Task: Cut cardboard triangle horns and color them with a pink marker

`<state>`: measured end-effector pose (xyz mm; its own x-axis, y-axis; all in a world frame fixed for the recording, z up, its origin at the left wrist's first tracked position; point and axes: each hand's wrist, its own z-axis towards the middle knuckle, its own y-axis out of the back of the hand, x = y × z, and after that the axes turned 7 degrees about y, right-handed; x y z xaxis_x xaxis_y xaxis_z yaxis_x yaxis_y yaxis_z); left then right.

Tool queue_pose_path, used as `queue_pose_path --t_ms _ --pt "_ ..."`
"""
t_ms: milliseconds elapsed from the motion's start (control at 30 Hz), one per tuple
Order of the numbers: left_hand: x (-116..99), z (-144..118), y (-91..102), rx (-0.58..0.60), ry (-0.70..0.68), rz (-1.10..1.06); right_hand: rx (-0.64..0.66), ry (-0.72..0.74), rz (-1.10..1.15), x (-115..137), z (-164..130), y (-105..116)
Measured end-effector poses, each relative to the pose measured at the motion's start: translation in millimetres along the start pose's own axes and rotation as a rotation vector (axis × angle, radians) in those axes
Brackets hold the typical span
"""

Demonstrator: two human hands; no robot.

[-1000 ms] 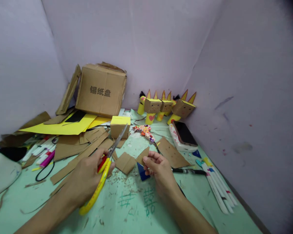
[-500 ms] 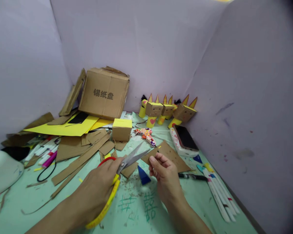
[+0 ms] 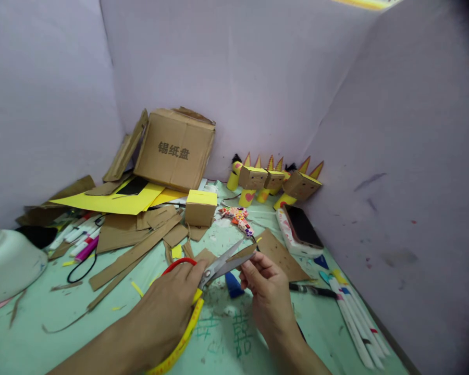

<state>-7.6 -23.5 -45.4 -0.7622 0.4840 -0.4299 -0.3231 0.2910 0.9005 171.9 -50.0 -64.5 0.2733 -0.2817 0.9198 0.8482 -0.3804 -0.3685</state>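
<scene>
Left hand (image 3: 168,317) wrapped around the red and yellow handles of scissors (image 3: 203,281), blades parted around a small cardboard piece (image 3: 247,252) pinched in the fingers (image 3: 254,268) of the right hand (image 3: 269,297), low over the middle of the green counter (image 3: 62,333). Little open room: cardboard strips (image 3: 133,255) and markers (image 3: 82,242) at left, white pens (image 3: 355,317) and a phone (image 3: 303,226) at right, bare green only at the near edge. Purple walls (image 3: 394,130) close on three sides, with a cardboard box (image 3: 175,148) and paper figures (image 3: 273,179) along the back.
</scene>
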Motion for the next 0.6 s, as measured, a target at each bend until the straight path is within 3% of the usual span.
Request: queue_pose_path --t_ms 600 --pt "-4.0 0.4 2.6 0.04 0.019 0.012 0.013 -0.034 0.009 -3.3 0.4 0.8"
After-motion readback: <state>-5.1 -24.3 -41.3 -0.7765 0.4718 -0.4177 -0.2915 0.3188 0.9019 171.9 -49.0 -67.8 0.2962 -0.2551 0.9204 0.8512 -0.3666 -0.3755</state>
